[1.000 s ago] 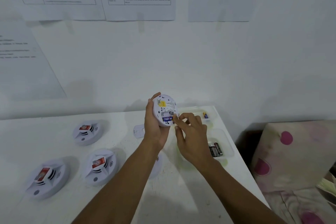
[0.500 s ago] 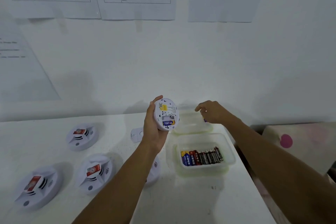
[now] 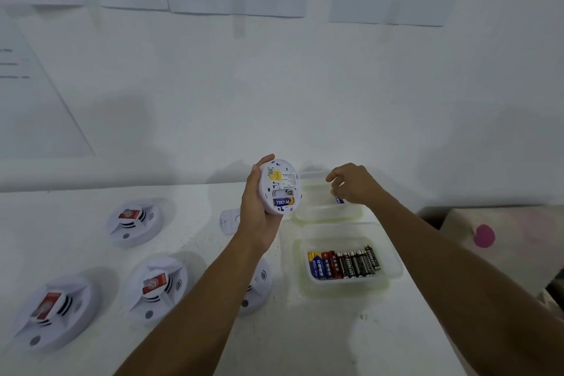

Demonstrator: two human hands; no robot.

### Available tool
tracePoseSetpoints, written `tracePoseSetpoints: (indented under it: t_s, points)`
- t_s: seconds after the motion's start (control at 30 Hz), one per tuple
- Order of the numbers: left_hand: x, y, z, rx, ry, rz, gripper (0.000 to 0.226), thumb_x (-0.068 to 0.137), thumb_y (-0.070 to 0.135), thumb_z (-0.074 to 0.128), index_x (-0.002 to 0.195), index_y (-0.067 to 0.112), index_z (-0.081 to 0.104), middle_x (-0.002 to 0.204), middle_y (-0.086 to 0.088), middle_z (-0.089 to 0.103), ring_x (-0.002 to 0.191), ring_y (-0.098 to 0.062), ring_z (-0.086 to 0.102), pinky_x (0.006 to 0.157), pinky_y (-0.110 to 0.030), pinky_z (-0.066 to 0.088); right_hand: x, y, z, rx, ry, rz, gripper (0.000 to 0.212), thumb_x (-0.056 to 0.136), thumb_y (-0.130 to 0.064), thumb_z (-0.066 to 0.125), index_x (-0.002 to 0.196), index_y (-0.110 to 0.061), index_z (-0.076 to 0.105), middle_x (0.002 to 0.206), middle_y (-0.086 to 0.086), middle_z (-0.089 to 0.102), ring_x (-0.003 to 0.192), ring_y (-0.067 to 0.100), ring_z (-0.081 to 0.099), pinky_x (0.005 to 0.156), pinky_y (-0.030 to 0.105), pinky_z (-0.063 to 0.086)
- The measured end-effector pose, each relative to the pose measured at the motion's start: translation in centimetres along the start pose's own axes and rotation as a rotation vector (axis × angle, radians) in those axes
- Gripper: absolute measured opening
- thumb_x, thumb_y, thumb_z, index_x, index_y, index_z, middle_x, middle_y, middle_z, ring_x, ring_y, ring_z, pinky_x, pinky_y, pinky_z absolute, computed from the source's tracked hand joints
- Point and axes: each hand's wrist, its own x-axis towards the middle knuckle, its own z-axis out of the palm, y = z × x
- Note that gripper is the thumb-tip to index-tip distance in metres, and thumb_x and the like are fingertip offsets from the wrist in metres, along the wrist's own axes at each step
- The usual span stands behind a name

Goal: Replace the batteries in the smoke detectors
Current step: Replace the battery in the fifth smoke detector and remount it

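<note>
My left hand [image 3: 255, 212] holds a white smoke detector [image 3: 283, 183] upright with its back towards me. One blue and yellow battery [image 3: 283, 202] sits in the lower slot, and the slot above it looks bare. My right hand [image 3: 355, 183] hovers over the far clear container [image 3: 323, 214] with its fingers curled. A small blue battery [image 3: 338, 200] shows just under its fingertips; I cannot tell whether the hand holds it. The near clear container [image 3: 394, 272] holds a row of several batteries [image 3: 345, 264].
Three detectors [image 3: 134, 223] [image 3: 157, 287] [image 3: 50, 311] lie face up on the left of the white table. A fourth [image 3: 258, 285] is partly hidden under my left forearm. A loose round cover [image 3: 228, 221] lies behind my left wrist. A dotted cushion [image 3: 485, 235] sits beyond the table's right edge.
My right hand left the detector's battery slot and moved right, over the far container. My left hand kept the detector raised, and the near container's batteries came into sight.
</note>
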Motion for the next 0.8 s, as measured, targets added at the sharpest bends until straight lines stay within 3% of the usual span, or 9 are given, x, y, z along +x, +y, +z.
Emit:
tracePoseSetpoints:
  t_s: [0.17, 0.33, 0.47, 0.6, 0.8]
  points:
    - [0.0, 0.6, -0.5, -0.004, 0.028, 0.009, 0.036, 0.096, 0.040, 0.043, 0.122, 0.021, 0.060, 0.119, -0.006, 0.065, 0.110, -0.027, 0.060, 0.086, -0.042, 0.056, 0.5, -0.7, 0.9, -0.049, 0.108, 0.068, 0.022, 0.078, -0.006, 0.073, 0.099, -0.012, 0.071, 0.101, 0.007, 0.069, 0.090, 0.026, 0.069, 0.081, 0.034, 0.056]
    - [0.0, 0.7, -1.1, 0.020, 0.048, 0.004, 0.036, 0.102, 0.039, 0.036, 0.123, 0.021, 0.059, 0.121, -0.007, 0.064, 0.115, -0.029, 0.057, 0.101, -0.048, 0.045, 0.6, -1.3, 1.2, -0.167, 0.054, 0.112, 0.027, 0.075, -0.016, 0.081, 0.099, -0.009, 0.071, 0.097, 0.009, 0.071, 0.081, 0.026, 0.069, 0.077, 0.029, 0.055]
    - [0.0, 0.8, -1.2, 0.025, 0.042, 0.006, 0.036, 0.102, 0.039, 0.036, 0.124, 0.021, 0.058, 0.125, -0.009, 0.061, 0.118, -0.029, 0.055, 0.103, -0.048, 0.043, 0.6, -1.2, 1.6, -0.144, 0.047, 0.099, 0.024, 0.074, -0.014, 0.080, 0.096, -0.010, 0.073, 0.100, 0.004, 0.070, 0.074, 0.018, 0.062, 0.071, 0.026, 0.049]
    - [-0.1, 1.0, -1.0, 0.016, 0.042, 0.008, 0.035, 0.100, 0.040, 0.038, 0.123, 0.022, 0.059, 0.126, -0.009, 0.060, 0.118, -0.029, 0.054, 0.104, -0.048, 0.042, 0.3, -1.4, 0.9, 0.059, 0.072, 0.075, 0.018, 0.077, -0.011, 0.077, 0.094, -0.012, 0.076, 0.098, 0.006, 0.074, 0.080, 0.021, 0.068, 0.079, 0.035, 0.058]
    - [-0.8, 0.8, 0.1, 0.019, 0.041, 0.011, 0.042, 0.090, 0.042, 0.048, 0.125, 0.021, 0.059, 0.128, -0.010, 0.060, 0.117, -0.029, 0.055, 0.098, -0.045, 0.048, -5.0, -4.9, -1.5, 0.544, 0.111, -0.171, 0.008, 0.084, -0.007, 0.073, 0.090, -0.011, 0.072, 0.081, 0.005, 0.072, 0.069, 0.015, 0.065, 0.066, 0.030, 0.054]
